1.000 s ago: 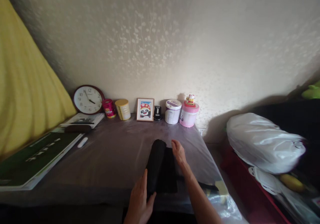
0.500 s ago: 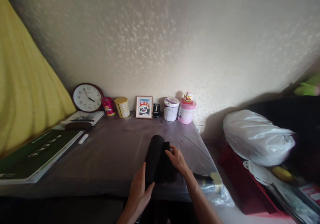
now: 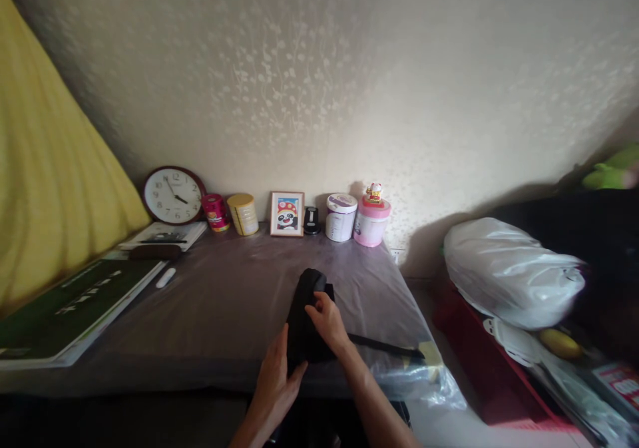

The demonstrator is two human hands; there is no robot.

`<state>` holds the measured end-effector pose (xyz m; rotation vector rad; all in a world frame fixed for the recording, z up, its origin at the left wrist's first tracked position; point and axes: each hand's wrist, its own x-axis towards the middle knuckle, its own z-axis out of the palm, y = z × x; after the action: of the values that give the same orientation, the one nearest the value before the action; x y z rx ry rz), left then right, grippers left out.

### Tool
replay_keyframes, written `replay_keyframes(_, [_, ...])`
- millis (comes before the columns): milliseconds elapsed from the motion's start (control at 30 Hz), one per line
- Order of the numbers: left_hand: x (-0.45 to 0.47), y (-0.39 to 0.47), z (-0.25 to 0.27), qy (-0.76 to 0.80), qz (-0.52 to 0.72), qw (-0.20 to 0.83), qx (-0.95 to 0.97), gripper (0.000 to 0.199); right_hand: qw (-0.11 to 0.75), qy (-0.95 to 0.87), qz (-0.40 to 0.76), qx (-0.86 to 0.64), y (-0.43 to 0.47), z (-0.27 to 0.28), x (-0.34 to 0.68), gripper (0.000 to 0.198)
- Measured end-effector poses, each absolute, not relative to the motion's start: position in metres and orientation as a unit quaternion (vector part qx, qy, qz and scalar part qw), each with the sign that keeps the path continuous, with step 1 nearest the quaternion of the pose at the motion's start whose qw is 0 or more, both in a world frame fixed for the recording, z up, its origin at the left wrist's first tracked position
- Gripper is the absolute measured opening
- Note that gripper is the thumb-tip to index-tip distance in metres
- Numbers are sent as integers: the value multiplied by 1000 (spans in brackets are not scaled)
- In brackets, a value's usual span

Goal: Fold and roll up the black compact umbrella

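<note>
A black cloth bundle (image 3: 300, 315), rolled or folded lengthwise, lies near the table's front edge; its exact kind I cannot tell. My left hand (image 3: 275, 366) holds its near left side, fingers along the side and thumb at the near end. My right hand (image 3: 326, 318) is on the bundle's upper right part, with bent fingers gripping the cloth. A small dark flap shows just behind those fingers. From under my right wrist a black strap (image 3: 387, 347) runs to the right across the table.
The plastic-covered table (image 3: 219, 301) bears a clock (image 3: 174, 195), tins (image 3: 243, 215), a picture frame (image 3: 287, 214) and tubs (image 3: 341, 218) along the wall. A green book (image 3: 94, 308) lies left. A red box (image 3: 489, 361) with a white bag (image 3: 509, 271) stands right.
My right hand has moved left, bringing the loose cloth flap over onto the roll. More of the strap shows on the right. My left hand has stayed nearly in place.
</note>
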<state>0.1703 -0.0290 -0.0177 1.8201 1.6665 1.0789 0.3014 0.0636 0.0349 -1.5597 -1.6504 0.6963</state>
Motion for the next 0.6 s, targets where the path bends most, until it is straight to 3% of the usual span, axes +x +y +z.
replay_keyframes(600, [170,-31,-12,609,421,260,621,60,332,-717,205,-578,9,54,272,17])
